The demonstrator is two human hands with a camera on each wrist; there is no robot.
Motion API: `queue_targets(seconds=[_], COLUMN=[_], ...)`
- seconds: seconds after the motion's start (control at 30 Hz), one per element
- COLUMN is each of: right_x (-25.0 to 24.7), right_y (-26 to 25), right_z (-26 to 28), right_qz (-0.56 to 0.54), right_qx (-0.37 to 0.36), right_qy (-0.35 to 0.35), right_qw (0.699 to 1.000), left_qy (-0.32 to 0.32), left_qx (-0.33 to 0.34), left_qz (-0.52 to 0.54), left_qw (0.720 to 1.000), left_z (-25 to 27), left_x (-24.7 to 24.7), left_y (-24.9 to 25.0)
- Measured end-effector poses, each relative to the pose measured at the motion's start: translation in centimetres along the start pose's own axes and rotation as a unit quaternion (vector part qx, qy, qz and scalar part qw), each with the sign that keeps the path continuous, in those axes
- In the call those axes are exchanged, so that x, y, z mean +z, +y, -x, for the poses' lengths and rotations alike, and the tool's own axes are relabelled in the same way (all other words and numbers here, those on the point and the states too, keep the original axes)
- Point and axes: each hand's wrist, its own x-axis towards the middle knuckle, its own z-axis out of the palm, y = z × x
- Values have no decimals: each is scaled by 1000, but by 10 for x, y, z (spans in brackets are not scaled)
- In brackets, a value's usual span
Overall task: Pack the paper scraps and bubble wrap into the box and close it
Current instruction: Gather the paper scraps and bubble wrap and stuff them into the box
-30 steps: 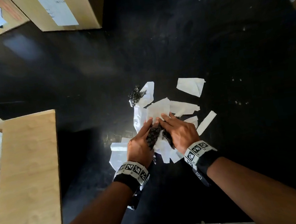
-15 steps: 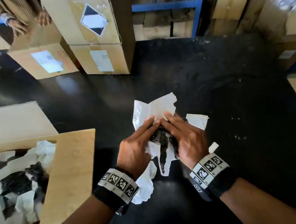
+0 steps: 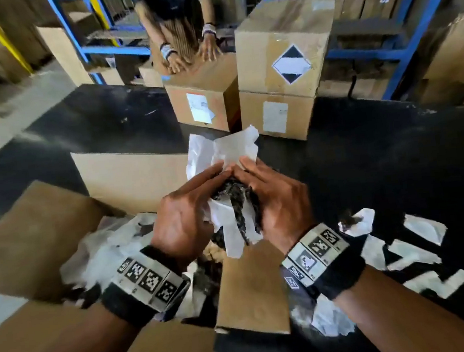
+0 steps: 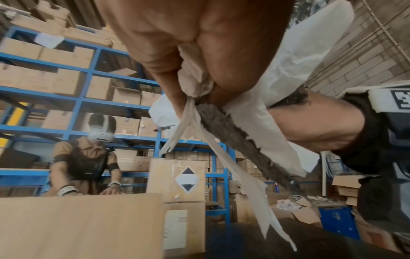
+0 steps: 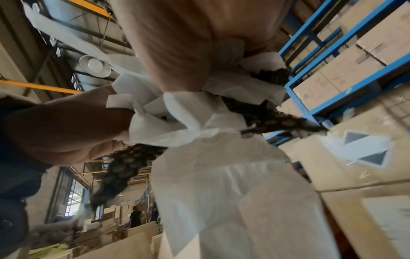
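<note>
Both my hands hold one bundle of white paper scraps (image 3: 222, 151) and dark bubble wrap (image 3: 235, 201) between them, lifted off the table. My left hand (image 3: 196, 205) grips its left side and my right hand (image 3: 269, 192) its right side. The bundle hangs over the open cardboard box (image 3: 133, 177), near its right flap (image 3: 251, 288). White paper (image 3: 104, 252) and dark wrap lie inside. The left wrist view shows paper (image 4: 297, 70) and a wrap strip (image 4: 233, 140) squeezed under my left hand (image 4: 188, 43). In the right wrist view my right hand (image 5: 177, 43) clasps paper (image 5: 221, 192) and wrap (image 5: 124, 166).
Several paper scraps (image 3: 405, 252) lie on the black table (image 3: 366, 161) to the right of the box. Sealed cartons (image 3: 284, 55) are stacked at the table's far edge. Another person (image 3: 183, 52) leans on a carton (image 3: 202, 98) there. Blue shelving (image 3: 383, 51) stands behind.
My hands gathered the scraps and wrap on the table, lifted the bundle and carried it left over the open box. Some scraps stayed on the table.
</note>
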Motion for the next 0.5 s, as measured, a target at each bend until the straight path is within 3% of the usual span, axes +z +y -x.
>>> queue_targets(seconds=[0.17,0.33,0.4,0.43,0.5], right_x=[96,173,197,208,222], right_y=[-81,-114,-115,-113,-111], right_z=[-29,-14,-3,3,10], right_qz=[-5,41,60,71,95], right_qx=[18,77,116,139,186], right_qy=[-42,-154,-271,-348,-514], right_qw=[999,984,954,924,832], left_qy=[-36,-117,-190,-247,-372], left_qx=[-47,-74,-107,-128,-159], left_qz=[0,12,-29,-46,-102], left_qw=[998,990,975,960,909], left_z=[43,80,93,100,113], left_x=[-62,-78,-65,-56,-43], left_y=[-105,-177,-205,-219,-244])
